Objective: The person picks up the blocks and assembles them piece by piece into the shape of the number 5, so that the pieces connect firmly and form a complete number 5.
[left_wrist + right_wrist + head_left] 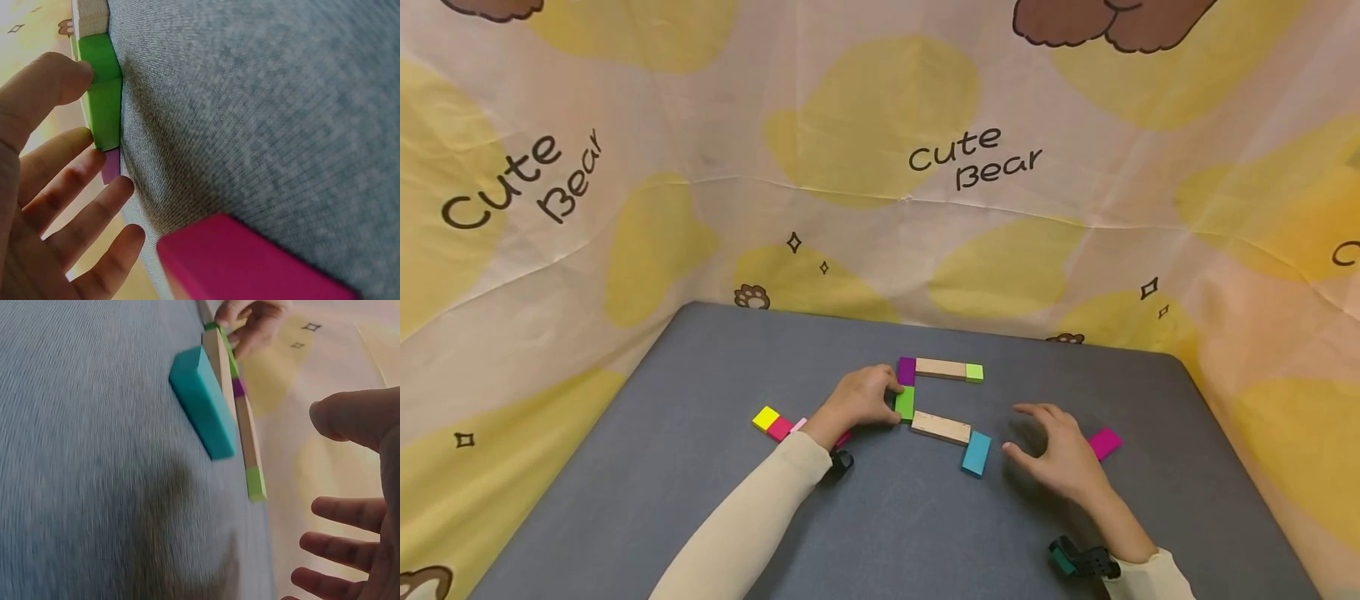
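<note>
My left hand (867, 395) is at the green block (905, 404), with the thumb and index finger pinching it near its two ends. In the left wrist view, the thumb touches the green block (103, 94) and the other fingers spread loosely. The purple block (907, 371) meets the green block's far end. A plain wooden block (941, 427) runs right from its near end to a tilted blue block (976, 454). My right hand (1063, 454) hovers right of the blue block, fingers apart and holding nothing.
Another wooden block (941, 368) extends right from the purple block to a light green block (974, 373). Left, partly behind my left arm, lie a yellow block (766, 418), a red block (779, 429) and pink pieces. A magenta block (1105, 443) lies beyond my right hand.
</note>
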Demonstrator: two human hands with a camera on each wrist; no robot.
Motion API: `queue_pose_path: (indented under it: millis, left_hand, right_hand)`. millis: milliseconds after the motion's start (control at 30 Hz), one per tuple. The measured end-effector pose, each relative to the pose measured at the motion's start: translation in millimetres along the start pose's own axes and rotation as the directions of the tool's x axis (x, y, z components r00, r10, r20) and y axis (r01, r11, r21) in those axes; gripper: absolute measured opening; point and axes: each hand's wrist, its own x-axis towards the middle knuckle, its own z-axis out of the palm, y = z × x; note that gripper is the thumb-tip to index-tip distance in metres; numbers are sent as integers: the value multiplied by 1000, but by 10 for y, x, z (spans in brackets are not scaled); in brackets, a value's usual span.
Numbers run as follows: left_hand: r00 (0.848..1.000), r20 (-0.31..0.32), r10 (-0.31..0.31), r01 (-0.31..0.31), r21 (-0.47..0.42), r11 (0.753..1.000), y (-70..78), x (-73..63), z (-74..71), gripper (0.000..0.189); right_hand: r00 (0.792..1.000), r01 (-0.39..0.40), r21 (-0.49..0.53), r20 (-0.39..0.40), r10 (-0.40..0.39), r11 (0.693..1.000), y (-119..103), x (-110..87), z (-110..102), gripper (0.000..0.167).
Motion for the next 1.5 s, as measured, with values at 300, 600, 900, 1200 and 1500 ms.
queue_pose_path:
  millis: [300, 600, 900, 1200, 1500]
  left_hand:
    - [1000, -5, 27, -27, 9, 1000, 34, 61, -25, 47]
    - [1000, -15, 23, -23, 6, 1000, 47, 100, -53, 48]
    - [1000, -8, 9, -9, -11, 1000, 55, 73, -62, 48]
    - [999, -36, 6, -6, -9, 1000, 1, 21, 11, 46]
    - [999, -29, 20, -20, -7, 1000, 28, -14, 21, 46]
  right_hand:
    - [997, -75, -15, -32, 75, 997, 240, -59, -192, 56]
    - [993, -101, -38, -59, 99, 994, 469, -62, -381, 56]
    - [986, -151, -69, -83, 145, 986, 701, -102, -474, 50]
    - [984, -175, -80, -37, 173, 981, 844, -151, -476, 49]
    - [986, -156, -68, -62, 152, 985, 922, -206, -422, 46]
